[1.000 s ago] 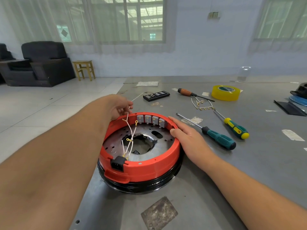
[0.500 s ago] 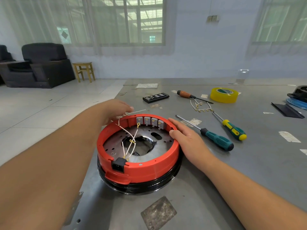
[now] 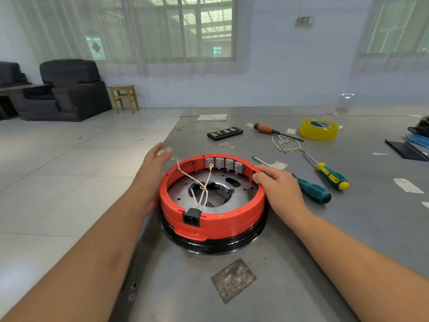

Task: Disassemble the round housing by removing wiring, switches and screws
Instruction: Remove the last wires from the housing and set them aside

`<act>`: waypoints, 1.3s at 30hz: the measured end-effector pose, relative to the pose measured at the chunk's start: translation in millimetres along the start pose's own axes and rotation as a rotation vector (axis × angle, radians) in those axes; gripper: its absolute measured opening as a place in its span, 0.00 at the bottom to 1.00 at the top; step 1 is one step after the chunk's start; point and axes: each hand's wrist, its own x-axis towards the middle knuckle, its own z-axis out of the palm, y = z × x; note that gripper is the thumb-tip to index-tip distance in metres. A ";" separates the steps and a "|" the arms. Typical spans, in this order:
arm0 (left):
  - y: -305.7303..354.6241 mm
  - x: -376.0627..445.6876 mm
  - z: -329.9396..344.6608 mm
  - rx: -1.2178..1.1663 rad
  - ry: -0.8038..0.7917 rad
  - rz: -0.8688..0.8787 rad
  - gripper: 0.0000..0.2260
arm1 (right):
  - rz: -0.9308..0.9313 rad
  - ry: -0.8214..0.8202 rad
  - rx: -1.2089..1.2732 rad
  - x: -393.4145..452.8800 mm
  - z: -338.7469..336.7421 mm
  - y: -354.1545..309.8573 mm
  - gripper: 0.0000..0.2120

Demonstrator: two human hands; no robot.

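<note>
The round housing [image 3: 232,223], a red ring over a black base, sits on the grey metal table near its left edge. Several grey switches [image 3: 224,163] line its far inner wall. White wires [image 3: 202,185] with yellow terminals run from a black power socket [image 3: 192,216] at the front; one end hangs over the far left rim. My left hand [image 3: 154,163] lies against the housing's left outer side with fingers straight, holding nothing. My right hand [image 3: 277,187] rests flat on the right rim, thumb on the edge.
A teal-handled screwdriver [image 3: 310,189] and a green-yellow one [image 3: 329,175] lie right of the housing. Farther back are loose wires [image 3: 286,144], an orange-handled screwdriver [image 3: 267,129], a yellow tape roll [image 3: 318,129] and a black bit case [image 3: 224,133]. The table's left edge drops to tiled floor.
My left hand has let go of the white wire it was pulling at the far rim and has opened beside the housing. The wire now droops over the rim. My right hand stays on the rim.
</note>
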 end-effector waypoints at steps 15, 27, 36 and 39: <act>-9.0 -44.7 7.3 -0.060 -0.282 -0.292 0.07 | -0.116 0.335 0.084 9.2 -11.3 5.8 0.16; -24.5 -44.1 17.5 -0.357 -0.104 -0.156 0.22 | 0.204 -0.032 0.447 3.0 19.8 6.7 0.60; -26.3 -58.9 37.9 -0.450 -0.078 -0.065 0.30 | 0.140 -0.028 0.671 2.0 28.1 10.0 0.21; -27.6 -66.5 44.2 -0.364 -0.181 -0.144 0.26 | 0.100 0.069 0.620 4.3 29.5 9.3 0.19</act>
